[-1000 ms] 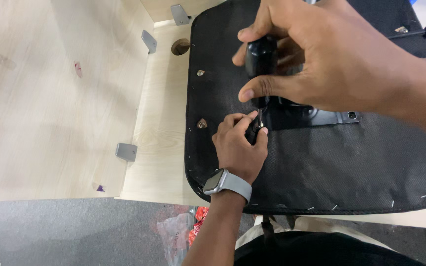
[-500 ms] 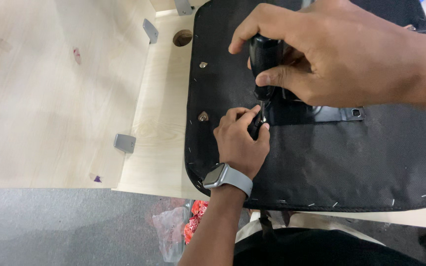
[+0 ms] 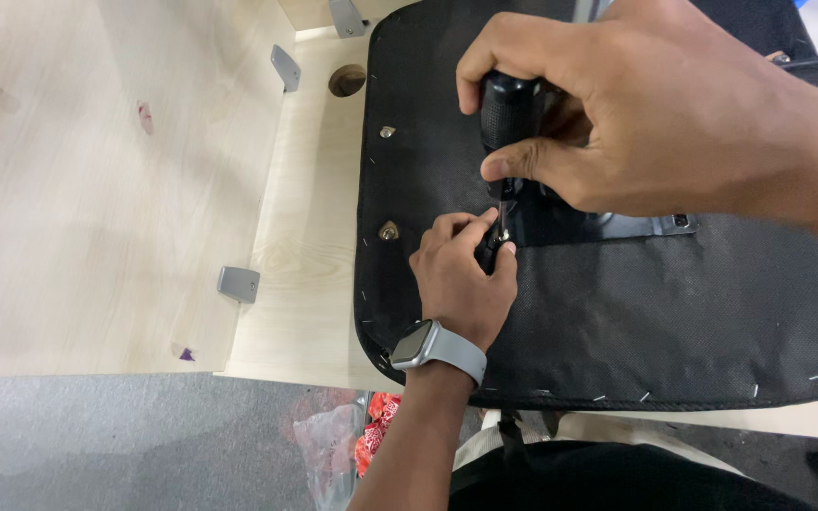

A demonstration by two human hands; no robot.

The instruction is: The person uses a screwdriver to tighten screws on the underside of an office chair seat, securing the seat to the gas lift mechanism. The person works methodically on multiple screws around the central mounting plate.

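Screwdriver (image 3: 508, 118) stands upright in the right hand (image 3: 655, 114), fingers wrapped tight around its handle. Left hand (image 3: 461, 279) pinches the tip against the black seat underside (image 3: 617, 312) by a metal plate (image 3: 617, 227).

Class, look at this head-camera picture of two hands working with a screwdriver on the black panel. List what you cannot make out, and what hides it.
- Screwdriver tip and any screw: head view, hidden by the left hand fingers.
- Metal bracket: its left part is covered by the right hand.
- Black fabric panel: cut off by the right frame edge.
- Red packets in the clear bag: too small and crumpled to identify.

black fabric panel (image 3: 617, 312), black screwdriver handle (image 3: 508, 114), grey watch (image 3: 435, 348), pale wood board (image 3: 97, 189).
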